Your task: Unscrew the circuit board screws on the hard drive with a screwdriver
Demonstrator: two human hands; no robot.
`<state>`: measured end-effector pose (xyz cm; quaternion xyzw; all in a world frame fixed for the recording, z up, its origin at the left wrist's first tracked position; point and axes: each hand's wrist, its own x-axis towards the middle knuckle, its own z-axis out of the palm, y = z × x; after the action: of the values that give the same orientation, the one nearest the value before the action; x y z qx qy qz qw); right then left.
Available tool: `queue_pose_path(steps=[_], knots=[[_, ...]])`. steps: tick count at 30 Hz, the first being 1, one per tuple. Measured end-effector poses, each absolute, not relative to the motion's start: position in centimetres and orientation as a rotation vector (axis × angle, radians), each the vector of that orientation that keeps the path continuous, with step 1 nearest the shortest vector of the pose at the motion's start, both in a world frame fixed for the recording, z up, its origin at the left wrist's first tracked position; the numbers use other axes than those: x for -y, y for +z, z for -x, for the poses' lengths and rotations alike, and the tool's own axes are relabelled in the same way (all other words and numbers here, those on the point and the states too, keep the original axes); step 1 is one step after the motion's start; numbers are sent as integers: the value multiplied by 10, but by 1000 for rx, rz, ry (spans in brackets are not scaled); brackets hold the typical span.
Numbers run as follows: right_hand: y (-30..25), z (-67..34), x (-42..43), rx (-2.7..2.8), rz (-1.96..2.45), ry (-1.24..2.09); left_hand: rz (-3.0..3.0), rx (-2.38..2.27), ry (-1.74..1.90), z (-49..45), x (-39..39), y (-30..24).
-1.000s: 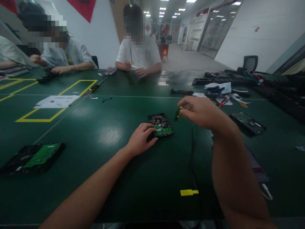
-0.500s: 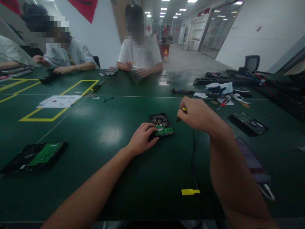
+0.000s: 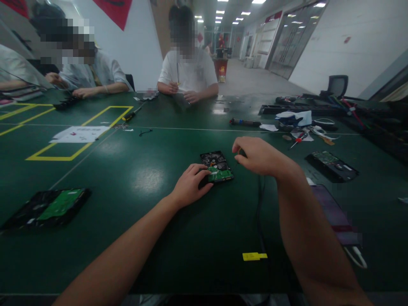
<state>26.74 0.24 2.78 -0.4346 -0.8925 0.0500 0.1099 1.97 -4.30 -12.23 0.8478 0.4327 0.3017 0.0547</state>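
A hard drive (image 3: 214, 158) with a green circuit board (image 3: 219, 174) lies flat on the green table in front of me. My left hand (image 3: 192, 180) grips its left and near edges, thumb and fingers curled around the corner. Just right of the drive, my right hand (image 3: 259, 156) is closed around a screwdriver (image 3: 242, 152), whose handle is mostly hidden by the fingers. The thin shaft points down beside the drive's right edge; where its tip ends I cannot make out.
Other hard drives lie at left (image 3: 62, 206) and right (image 3: 333, 165). A phone (image 3: 334, 212) with a white cable is beside my right forearm. A black cable with a yellow tag (image 3: 254, 256) runs toward me. Across the table sit people; tools and paper lie at back right.
My right hand has dropped slightly and rolled at the wrist, covering more of the screwdriver's handle. My left hand and the hard drive stay in place.
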Motion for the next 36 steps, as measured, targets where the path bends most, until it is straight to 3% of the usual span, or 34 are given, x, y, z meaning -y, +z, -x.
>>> queue_pose_path(steps=[19,36], knots=[[30,-264,2,2620,1461,73,-2570,-1330,911,-21,45,-120],[32,-267,2,2765,1230,158,-2578,-1297,946,-19,43,-123]])
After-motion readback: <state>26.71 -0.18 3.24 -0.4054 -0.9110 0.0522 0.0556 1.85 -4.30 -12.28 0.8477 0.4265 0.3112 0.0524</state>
